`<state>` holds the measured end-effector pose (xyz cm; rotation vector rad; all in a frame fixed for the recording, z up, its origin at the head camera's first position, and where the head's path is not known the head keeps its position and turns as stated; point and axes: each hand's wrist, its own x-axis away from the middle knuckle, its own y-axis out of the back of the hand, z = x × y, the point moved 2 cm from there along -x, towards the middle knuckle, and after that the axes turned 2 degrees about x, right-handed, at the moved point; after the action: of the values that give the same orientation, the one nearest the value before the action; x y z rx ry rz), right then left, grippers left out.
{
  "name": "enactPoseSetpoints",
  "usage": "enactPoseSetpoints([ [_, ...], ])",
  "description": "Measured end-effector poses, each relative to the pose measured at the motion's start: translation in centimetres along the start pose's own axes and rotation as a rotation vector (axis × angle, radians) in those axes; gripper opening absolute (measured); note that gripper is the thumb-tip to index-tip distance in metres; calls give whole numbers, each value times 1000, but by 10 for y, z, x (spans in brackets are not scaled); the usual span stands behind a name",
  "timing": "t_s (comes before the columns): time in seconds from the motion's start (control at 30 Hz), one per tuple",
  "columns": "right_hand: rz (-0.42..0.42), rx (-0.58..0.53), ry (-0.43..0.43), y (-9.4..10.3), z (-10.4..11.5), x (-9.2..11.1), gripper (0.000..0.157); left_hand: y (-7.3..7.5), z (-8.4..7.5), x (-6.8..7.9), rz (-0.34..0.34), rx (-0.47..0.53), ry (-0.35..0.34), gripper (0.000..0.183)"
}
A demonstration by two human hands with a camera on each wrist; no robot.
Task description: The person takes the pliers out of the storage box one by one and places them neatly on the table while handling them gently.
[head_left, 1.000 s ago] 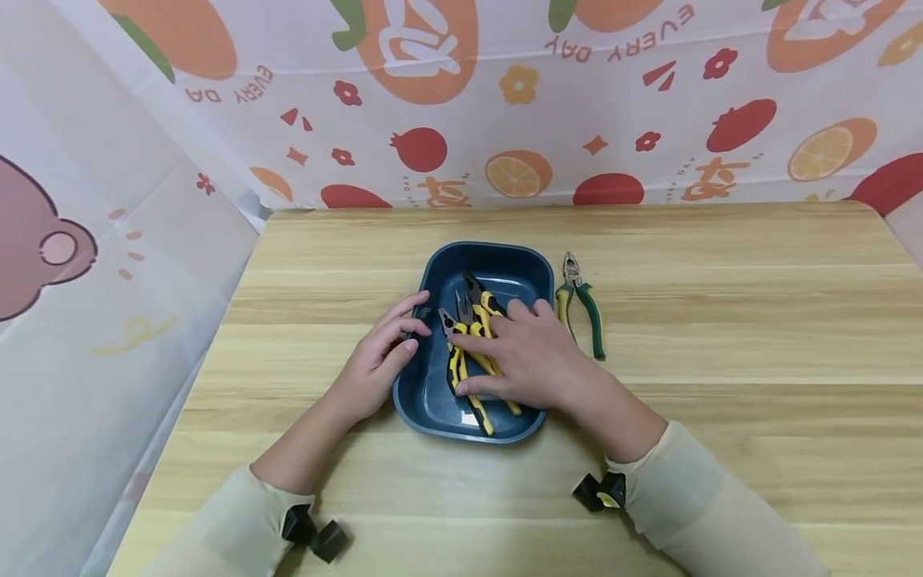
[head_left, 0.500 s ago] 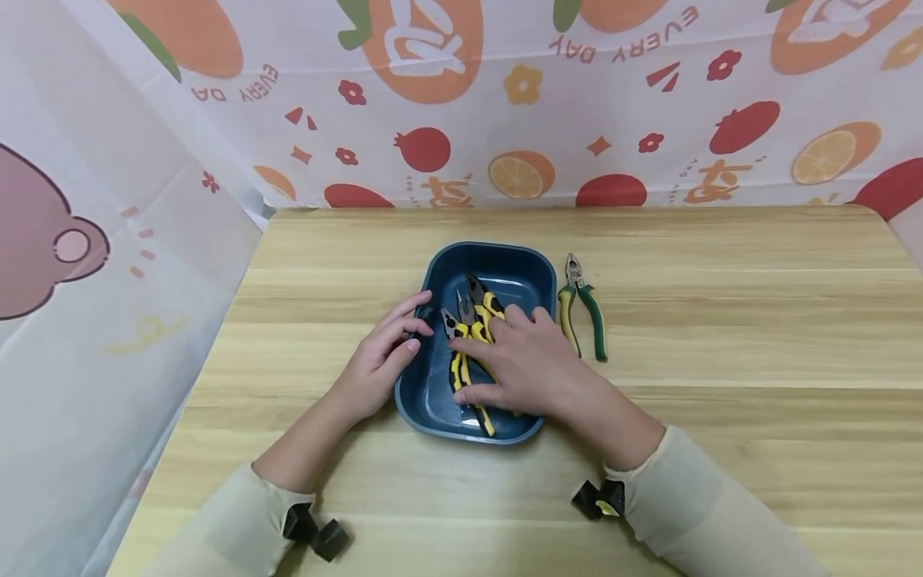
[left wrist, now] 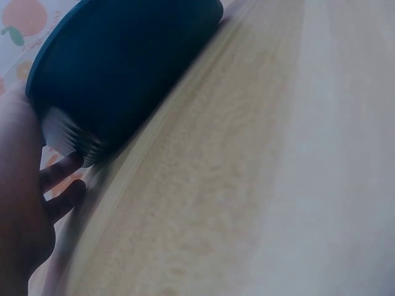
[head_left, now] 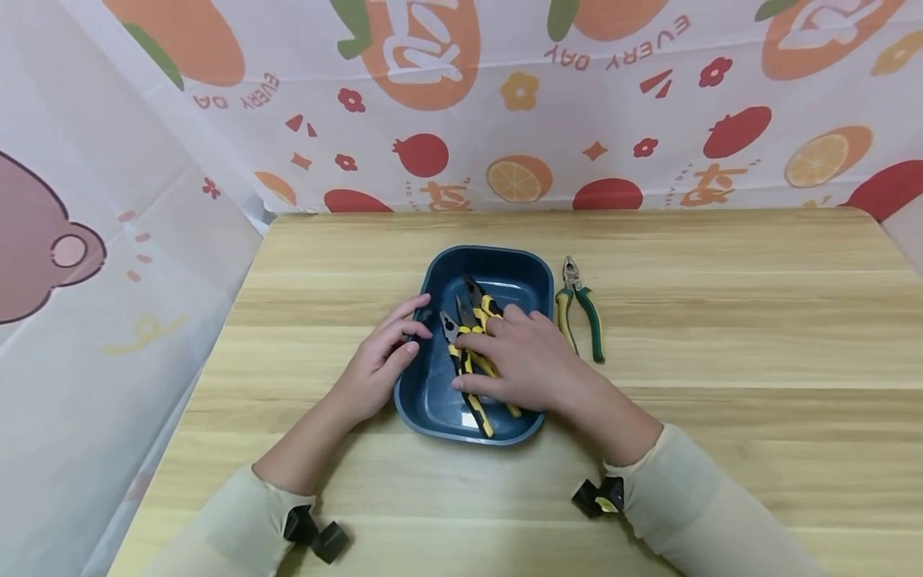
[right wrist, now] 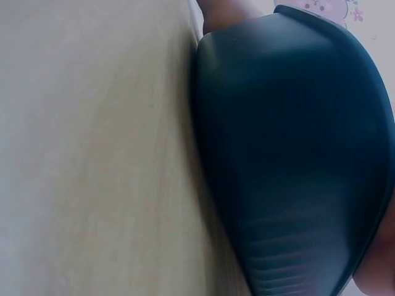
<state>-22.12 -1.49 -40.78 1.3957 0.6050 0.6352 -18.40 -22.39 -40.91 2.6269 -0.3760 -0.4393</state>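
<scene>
A dark blue plastic tub [head_left: 473,256] holds three pairs of pliers with yellow-and-black handles. Leftmost are blunt-nosed pliers [head_left: 449,327]; a slimmer, pointed pair [head_left: 465,311] lies in the middle, and dark-jawed pliers [head_left: 473,288] at the right. Reaching over the tub's right side, my right hand [head_left: 530,361] covers part of the handles. Its index finger and thumb stretch across to the leftmost pair. My left hand [head_left: 375,361] rests at the tub's left rim, fingertips just over the edge. From the left wrist view, two fingers [left wrist: 65,185] lie low beside the tub's outer wall.
Green-and-yellow combination pliers [head_left: 571,308] lie on the wooden table [head_left: 735,336], just right of the tub. A fruit-print cloth [head_left: 476,104] hangs behind the table's far edge. More printed cloth [head_left: 108,240] hangs on the left.
The right hand's index finger and thumb have shifted slightly on the leftmost pliers, which have turned a little. The left hand and the tub stay in place.
</scene>
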Motion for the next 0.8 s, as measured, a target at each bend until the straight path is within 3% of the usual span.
enactPoseSetpoints([
  [0.6, -28, -22, -15, 2, 1, -1, 59, 2, -2, 2, -7, 4, 13, 20],
  [0.8, 6, -29, -24, 4, 1, 0, 61, 1, -1, 0, 0, 8, 5, 20],
])
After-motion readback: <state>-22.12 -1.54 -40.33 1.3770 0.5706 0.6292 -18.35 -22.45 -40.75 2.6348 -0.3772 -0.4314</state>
